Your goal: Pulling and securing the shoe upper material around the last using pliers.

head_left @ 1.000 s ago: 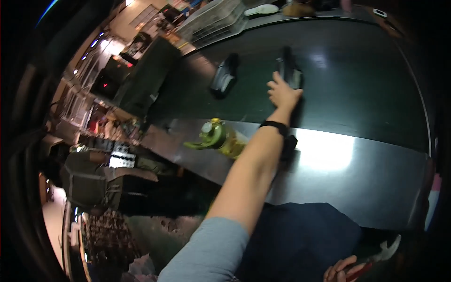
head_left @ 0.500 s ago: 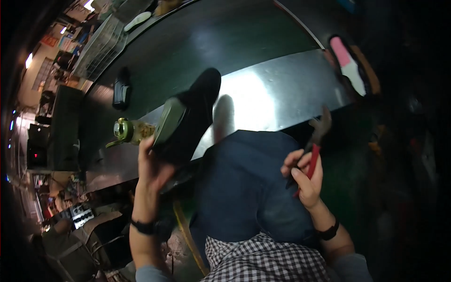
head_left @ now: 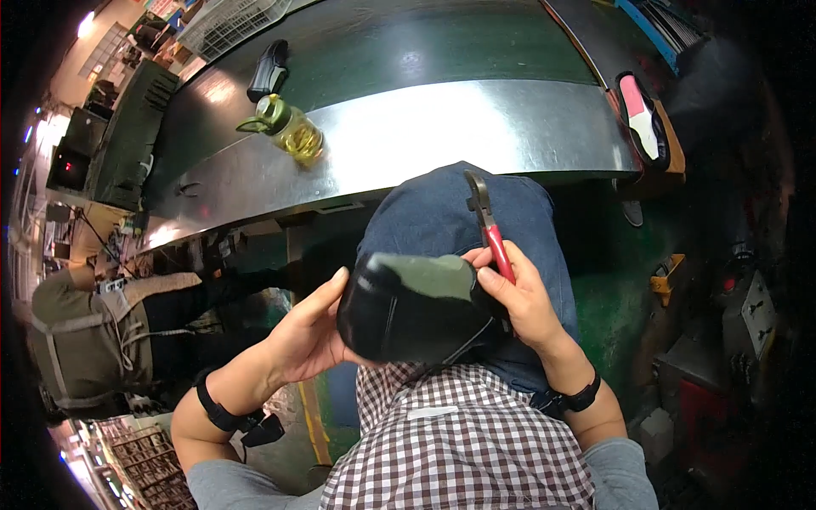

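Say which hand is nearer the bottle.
Left. The left hand, gripping the black shoe, is below the bottle in the picture; the right hand, holding red-handled pliers, is farther off, lower right.

There were two bare hands point(head_left: 310, 336) point(head_left: 524, 299), three black shoes point(head_left: 399, 319) point(head_left: 269, 71) point(head_left: 643, 121), one pair of red-handled pliers point(head_left: 499, 251), one bottle point(head_left: 297, 138), two black wristbands point(head_left: 214, 406) point(head_left: 585, 396), one checked garment point(head_left: 463, 446) and one basket point(head_left: 235, 27)
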`<state>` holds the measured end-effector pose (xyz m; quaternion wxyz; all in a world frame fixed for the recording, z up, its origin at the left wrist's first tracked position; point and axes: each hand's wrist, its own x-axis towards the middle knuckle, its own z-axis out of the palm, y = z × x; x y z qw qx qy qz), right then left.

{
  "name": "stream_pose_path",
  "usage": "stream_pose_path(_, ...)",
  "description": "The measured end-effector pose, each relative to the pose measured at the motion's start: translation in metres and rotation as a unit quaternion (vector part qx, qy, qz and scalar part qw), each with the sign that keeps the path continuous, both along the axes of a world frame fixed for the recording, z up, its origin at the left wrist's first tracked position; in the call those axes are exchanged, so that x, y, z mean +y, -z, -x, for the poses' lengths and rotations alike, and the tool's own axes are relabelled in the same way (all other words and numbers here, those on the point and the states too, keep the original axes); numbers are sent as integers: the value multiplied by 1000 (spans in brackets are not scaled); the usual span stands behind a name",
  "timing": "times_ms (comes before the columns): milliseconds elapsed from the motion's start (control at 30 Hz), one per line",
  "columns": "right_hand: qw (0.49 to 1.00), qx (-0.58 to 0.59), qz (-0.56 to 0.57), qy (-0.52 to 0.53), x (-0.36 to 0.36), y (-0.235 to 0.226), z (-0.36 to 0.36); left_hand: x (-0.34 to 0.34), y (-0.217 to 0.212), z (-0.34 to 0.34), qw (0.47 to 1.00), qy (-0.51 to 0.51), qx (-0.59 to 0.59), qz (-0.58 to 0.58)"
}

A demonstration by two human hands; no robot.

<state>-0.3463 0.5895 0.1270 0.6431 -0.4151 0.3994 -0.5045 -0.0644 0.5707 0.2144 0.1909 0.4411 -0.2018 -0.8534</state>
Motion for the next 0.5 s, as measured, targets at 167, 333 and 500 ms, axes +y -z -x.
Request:
stream_pose_path(167,998,13,-55,2,7,9,-18,12,-15,7,991,62,5,116)
stream_pose_path(333,987,153,39,40,7,22,-12,13,51,32,833,193,-322,407)
stream_pose_path(500,962,226,96,121,4,21,-4,-3,90,61,768,129,-355,518)
